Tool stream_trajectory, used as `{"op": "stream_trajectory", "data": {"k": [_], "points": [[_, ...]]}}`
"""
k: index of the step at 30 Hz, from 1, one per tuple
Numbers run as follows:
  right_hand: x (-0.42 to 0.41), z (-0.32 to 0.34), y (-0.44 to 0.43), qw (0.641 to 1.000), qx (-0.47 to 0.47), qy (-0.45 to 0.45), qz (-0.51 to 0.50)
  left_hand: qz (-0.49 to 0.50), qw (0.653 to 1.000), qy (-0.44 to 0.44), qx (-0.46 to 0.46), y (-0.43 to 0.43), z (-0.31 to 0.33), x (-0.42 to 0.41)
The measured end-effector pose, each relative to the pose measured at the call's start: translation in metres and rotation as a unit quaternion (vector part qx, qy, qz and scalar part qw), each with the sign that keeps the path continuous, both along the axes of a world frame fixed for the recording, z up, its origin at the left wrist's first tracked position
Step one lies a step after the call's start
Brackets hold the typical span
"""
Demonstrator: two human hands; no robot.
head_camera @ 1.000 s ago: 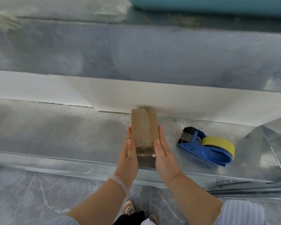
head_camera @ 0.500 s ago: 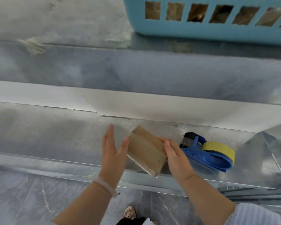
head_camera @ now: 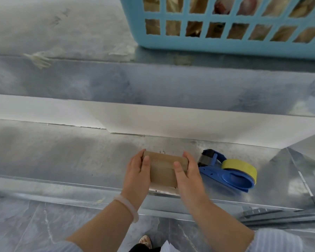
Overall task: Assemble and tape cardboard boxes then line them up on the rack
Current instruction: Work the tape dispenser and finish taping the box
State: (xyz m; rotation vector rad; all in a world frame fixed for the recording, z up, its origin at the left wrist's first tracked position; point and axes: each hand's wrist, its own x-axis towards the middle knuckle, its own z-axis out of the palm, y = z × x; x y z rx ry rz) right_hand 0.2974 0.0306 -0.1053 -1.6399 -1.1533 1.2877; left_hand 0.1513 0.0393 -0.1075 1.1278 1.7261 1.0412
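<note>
At the metal rack's (head_camera: 65, 160) front edge | your left hand (head_camera: 137, 171) and right hand (head_camera: 186, 174) clasp the cardboard box (head_camera: 162, 170) by its ends, likely squaring it | tape dispenser (head_camera: 229, 171) parked just beside, within reach for sealing.

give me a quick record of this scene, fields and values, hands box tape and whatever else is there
box: small cardboard box, near the front edge of the metal shelf
left hand: grips the box's left end
right hand: grips the box's right end
tape dispenser: blue, yellow roll, lying on the shelf right of the box, untouched
basket: light blue, on the upper shelf, contents unclear
wristband: pale, on the left wrist
</note>
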Motion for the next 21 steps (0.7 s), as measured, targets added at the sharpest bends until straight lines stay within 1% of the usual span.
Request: {"op": "stream_trajectory", "data": {"k": [3, 6, 9, 12, 13, 16, 19, 21], "points": [[0.0, -0.001, 0.005, 1.0, 0.017, -0.024, -0.007, -0.006, 1.0, 0.017, -0.019, 0.006, -0.002, -0.001], [0.002, -0.002, 0.007, 1.0, 0.008, 0.006, -0.003, 0.0, 1.0, 0.02, -0.021, 0.007, -0.004, -0.002], [0.005, -0.001, 0.01, 1.0, -0.004, 0.03, -0.002, -0.003, 0.999, -0.018, -0.029, 0.011, -0.004, -0.005], [0.005, 0.0, 0.013, 1.0, -0.011, 0.019, -0.011, -0.011, 0.997, -0.056, -0.051, 0.014, -0.001, -0.006], [0.004, 0.002, 0.013, 1.0, -0.012, 0.014, -0.014, -0.014, 0.997, -0.052, -0.048, 0.014, 0.001, -0.005], [0.0, 0.002, 0.013, 1.0, 0.003, -0.017, -0.018, -0.026, 0.999, 0.005, -0.024, 0.013, 0.002, -0.003], [0.001, -0.003, 0.014, 0.999, 0.012, -0.031, -0.009, -0.026, 1.0, 0.004, -0.011, 0.014, -0.001, -0.003], [0.006, -0.004, 0.015, 1.0, -0.001, -0.014, 0.003, -0.018, 1.0, 0.003, -0.014, 0.015, 0.0, -0.003]]}}
